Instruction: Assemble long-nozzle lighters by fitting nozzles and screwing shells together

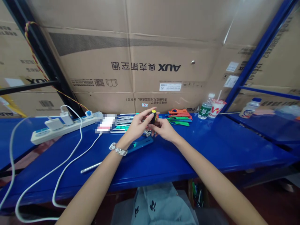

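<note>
A small black handle with a yellow end (153, 116) is upright between my two hands above the middle of the table. My left hand (138, 125), with a silver watch (118, 150) on its wrist, is closed around it from the left. From the right, my right hand (165, 128) pinches at its lower part; the fingers hide what lies there. Small metal pieces (147, 133) show just under the hands. A flat blue handle (142, 143) lies below my left hand. A silver rod (91, 167) sticks out left of my forearm.
Orange and green plastic handles (180, 117) lie to the right, several metal rods (127, 118) to the left. A bottle (205, 107), a paper cup (217, 107) and a blue-capped bottle (250, 107) stand further right. A power strip (65, 128) with white cables is at left; cardboard (150, 81) stands behind.
</note>
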The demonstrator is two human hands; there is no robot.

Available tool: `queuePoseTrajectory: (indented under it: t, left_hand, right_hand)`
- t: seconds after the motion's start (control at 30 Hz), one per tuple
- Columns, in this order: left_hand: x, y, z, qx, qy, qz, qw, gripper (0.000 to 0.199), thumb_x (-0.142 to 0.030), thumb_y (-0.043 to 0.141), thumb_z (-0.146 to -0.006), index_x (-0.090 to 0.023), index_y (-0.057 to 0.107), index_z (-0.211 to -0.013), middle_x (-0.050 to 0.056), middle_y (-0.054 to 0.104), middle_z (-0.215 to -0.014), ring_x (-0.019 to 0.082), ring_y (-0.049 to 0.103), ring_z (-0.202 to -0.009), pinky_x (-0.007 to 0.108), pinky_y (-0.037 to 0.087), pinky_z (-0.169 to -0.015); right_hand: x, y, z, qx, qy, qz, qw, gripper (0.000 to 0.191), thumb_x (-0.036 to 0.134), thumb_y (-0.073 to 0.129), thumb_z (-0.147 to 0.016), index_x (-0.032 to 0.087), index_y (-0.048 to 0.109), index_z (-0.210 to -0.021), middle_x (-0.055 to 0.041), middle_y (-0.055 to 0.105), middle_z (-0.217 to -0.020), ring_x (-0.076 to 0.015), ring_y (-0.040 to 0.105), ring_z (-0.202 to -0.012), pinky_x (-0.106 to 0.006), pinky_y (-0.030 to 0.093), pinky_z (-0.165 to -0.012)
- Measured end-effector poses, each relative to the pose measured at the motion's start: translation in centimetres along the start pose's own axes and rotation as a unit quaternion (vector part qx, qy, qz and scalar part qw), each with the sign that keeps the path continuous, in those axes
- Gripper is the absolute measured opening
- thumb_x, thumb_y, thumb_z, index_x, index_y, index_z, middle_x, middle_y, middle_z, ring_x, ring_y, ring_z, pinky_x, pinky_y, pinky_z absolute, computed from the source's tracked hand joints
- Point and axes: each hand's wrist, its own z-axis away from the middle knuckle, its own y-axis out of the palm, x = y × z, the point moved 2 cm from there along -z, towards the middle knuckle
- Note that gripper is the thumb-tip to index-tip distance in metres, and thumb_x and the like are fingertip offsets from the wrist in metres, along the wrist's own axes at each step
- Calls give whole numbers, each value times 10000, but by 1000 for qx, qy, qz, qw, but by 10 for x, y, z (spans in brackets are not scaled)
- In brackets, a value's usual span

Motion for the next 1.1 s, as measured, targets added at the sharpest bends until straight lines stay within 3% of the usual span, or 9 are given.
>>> queuePoseTrajectory:
  t: [0.1,0.27,0.33,0.43,0.57,0.77,0.93,1.03,1.1]
  left_hand:
    - [2,-4,-4,-51,3,14,999,281,-396,759,-828,-194,691,-1012,41,704,-887,125,598,-652,243,482,-568]
    - [6,1,-11,-134,30,-19,990,361,-354,868,-705,-198,573,-845,-5,619,-820,130,595,-738,260,503,-686]
    - [5,2,-9,-130,36,-51,990,355,-385,849,-738,-204,619,-938,27,645,-919,154,615,-815,279,512,-723]
    - [3,1,-4,-66,18,-44,997,364,-469,691,-886,-234,655,-1162,91,670,-1136,184,641,-870,302,528,-698]
    - [2,-4,-3,-6,1,-3,1000,319,-456,619,-937,-232,675,-1158,87,710,-1050,178,644,-791,290,526,-624]
    - [5,-2,-11,-96,43,-52,993,288,-359,841,-746,-196,635,-865,21,653,-870,146,607,-771,293,534,-746]
    - [5,-7,-5,-48,24,-43,998,346,-445,658,-912,-245,688,-1193,92,682,-1170,188,652,-876,317,548,-732]
    - [6,-9,-3,-15,-1,-10,1000,355,-462,635,-926,-231,697,-1188,89,723,-1061,187,661,-790,302,539,-639]
    - [6,-8,-5,-46,2,-24,999,310,-428,739,-850,-202,714,-1060,69,722,-966,183,655,-782,304,542,-671]
  right_hand:
    - [-1,4,2,-3,-7,18,1000,417,600,687,-841,189,648,-899,-33,722,-738,-127,576,-482,-265,475,-467]
    - [-11,12,0,-149,-38,24,988,434,542,834,-711,223,560,-818,36,610,-596,-143,567,-466,-269,450,-462]
    - [-10,11,-1,-137,-41,14,990,439,570,802,-735,222,537,-765,10,639,-640,-148,586,-498,-280,475,-486]
    - [-5,6,0,-52,-36,9,998,415,607,705,-819,209,594,-855,-25,703,-746,-154,619,-549,-278,490,-505]
    - [-2,2,6,6,-38,31,999,400,593,609,-906,198,629,-961,-51,744,-824,-144,610,-552,-287,504,-542]
    - [-14,11,3,-137,-52,44,988,405,564,765,-791,229,573,-911,3,664,-662,-161,595,-534,-289,489,-521]
    - [-9,6,2,-43,-34,16,998,376,585,652,-875,216,584,-860,-45,732,-810,-168,631,-614,-260,474,-471]
    - [-7,3,5,-4,-26,35,999,379,558,581,-931,205,648,-1049,-55,756,-883,-176,648,-681,-255,482,-497]
    - [-7,4,5,-40,-44,51,997,365,527,633,-909,202,648,-1075,-37,745,-825,-169,639,-666,-262,488,-540]
